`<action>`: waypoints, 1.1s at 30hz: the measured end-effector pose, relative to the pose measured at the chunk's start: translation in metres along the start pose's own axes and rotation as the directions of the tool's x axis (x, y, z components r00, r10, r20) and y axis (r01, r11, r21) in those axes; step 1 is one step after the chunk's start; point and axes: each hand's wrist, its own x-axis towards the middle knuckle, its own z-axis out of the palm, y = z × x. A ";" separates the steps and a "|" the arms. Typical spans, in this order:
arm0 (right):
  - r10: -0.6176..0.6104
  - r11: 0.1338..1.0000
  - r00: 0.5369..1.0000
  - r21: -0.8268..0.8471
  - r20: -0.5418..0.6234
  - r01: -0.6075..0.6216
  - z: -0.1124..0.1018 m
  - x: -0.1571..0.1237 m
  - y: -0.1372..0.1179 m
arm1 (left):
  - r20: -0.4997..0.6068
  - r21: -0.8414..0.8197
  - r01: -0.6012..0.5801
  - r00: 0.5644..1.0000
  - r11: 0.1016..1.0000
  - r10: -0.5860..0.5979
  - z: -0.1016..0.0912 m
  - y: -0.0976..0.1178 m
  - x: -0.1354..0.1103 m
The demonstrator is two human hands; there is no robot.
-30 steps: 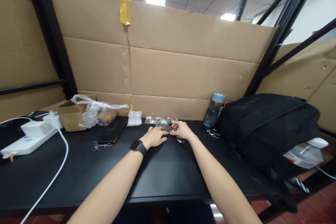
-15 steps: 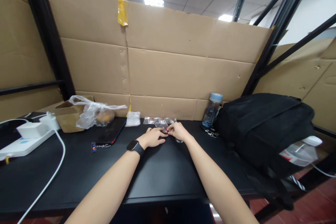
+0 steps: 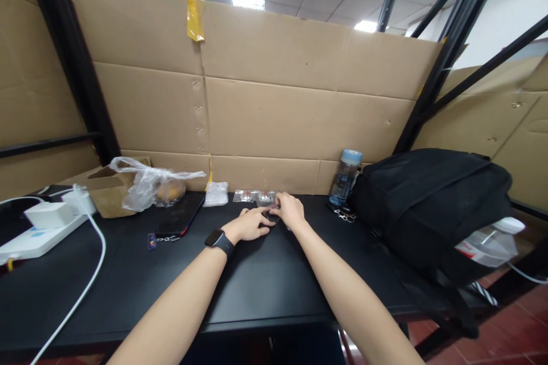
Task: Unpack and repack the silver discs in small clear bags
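My left hand (image 3: 252,224) lies low over the black table, palm down, with its thumb and forefinger spread at a small clear plastic bag (image 3: 272,218). Right beside it, my right hand (image 3: 291,211) is closed in a pinch over the bag's right side. What sits between those fingertips is hidden. Behind the hands, against the cardboard, lies a row of clear packets (image 3: 246,196) with small red and silvery pieces inside. A black watch (image 3: 220,241) is on my left wrist.
Left of the hands are a stack of white packets (image 3: 216,194), a dark phone (image 3: 182,217), a tied plastic bag (image 3: 148,185), a cardboard box (image 3: 112,197) and a white power strip (image 3: 43,239). To the right stand a water bottle (image 3: 343,179) and a black backpack (image 3: 428,211).
The red piece that showed between my fingertips is out of sight. My right hand has shifted slightly up and left, covering the right end of the packet row. My left hand has hardly moved.
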 end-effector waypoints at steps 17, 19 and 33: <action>-0.217 0.895 0.972 0.416 0.090 0.161 -0.014 -0.001 0.029 | -0.291 -0.077 -0.019 0.957 0.997 -0.004 -0.008 0.003 -0.003; -0.274 0.866 0.960 0.450 0.060 0.219 -0.014 -0.004 0.039 | -0.341 -0.039 0.049 0.938 0.998 -0.060 -0.005 0.001 0.001; -0.128 0.863 0.992 0.495 0.021 0.101 0.007 0.000 0.042 | -0.436 -0.163 0.224 0.857 0.961 -0.274 -0.001 -0.002 0.014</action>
